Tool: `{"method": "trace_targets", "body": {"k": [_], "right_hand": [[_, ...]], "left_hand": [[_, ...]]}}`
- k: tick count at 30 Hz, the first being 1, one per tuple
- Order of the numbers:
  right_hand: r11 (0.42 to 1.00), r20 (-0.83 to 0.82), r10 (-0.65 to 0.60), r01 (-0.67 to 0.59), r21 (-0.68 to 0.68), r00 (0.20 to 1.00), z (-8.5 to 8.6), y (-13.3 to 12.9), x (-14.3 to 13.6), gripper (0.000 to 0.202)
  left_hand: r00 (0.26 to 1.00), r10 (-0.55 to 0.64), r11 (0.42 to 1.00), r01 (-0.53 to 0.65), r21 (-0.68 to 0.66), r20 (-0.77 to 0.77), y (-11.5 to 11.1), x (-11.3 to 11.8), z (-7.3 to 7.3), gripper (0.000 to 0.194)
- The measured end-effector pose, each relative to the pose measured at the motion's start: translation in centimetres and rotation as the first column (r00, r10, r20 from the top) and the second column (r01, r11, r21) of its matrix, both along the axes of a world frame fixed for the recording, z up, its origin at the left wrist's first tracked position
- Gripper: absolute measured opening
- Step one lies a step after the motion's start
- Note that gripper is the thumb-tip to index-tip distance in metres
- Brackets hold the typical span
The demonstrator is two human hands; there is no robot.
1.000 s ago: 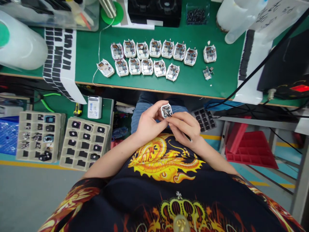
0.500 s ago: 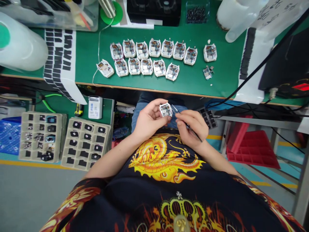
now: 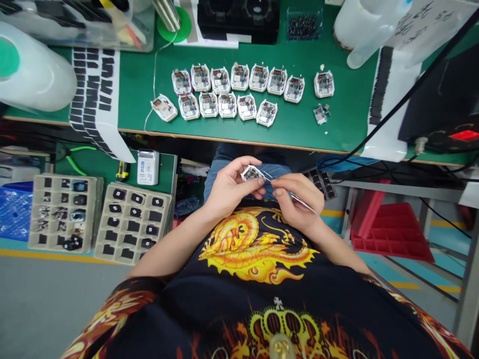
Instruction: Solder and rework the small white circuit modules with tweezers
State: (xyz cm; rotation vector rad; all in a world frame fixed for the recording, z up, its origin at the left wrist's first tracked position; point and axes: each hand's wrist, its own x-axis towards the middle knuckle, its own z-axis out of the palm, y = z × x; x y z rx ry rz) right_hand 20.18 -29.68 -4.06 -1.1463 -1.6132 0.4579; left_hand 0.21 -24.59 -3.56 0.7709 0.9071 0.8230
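My left hand (image 3: pixel 234 187) holds a small white watch case (image 3: pixel 252 173) with a circuit board inside, tilted between thumb and fingers just below the bench edge. In my right hand (image 3: pixel 299 199) is a pair of thin metal tweezers (image 3: pixel 305 204), pinched between thumb and forefinger. The two tweezer tips are slightly apart and lie at the right side of the case; whether they touch it is too small to tell. Several similar white cases (image 3: pixel 227 104) stand in two rows on the green bench (image 3: pixel 224 130). Another case (image 3: pixel 324 84) sits apart at the right, above a loose circuit board (image 3: pixel 321 114).
Compartment trays (image 3: pixel 133 223) with dark parts stand at the lower left, near a white box (image 3: pixel 147 167). White bottles flank the bench. A black cable (image 3: pixel 404 109) crosses the right side. Red trays (image 3: pixel 392 232) lie at the lower right.
The case in my left hand has tilted and moved slightly left. The tweezers have turned a little in my right hand, and their tips now meet the case's right side in view.
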Motion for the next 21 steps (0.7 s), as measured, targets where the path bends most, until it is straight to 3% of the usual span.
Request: {"method": "trace_targets", "body": {"k": [12, 21], "right_hand": [[1.0, 0.019, -0.002, 0.003, -0.026, 1.0, 0.17, 0.23, -0.18, 0.022], [0.999, 0.004, 0.016, -0.016, -0.03, 1.0, 0.06, 0.21, -0.09, 0.022]], "left_hand": [[0.997, 0.004, 0.999, 0.0, 0.053, -0.081, -0.29, -0.01, -0.16, 0.047], [0.996, 0.024, 0.997, -0.017, 0.075, -0.09, -0.45, -0.1, -0.65, 0.056]]}}
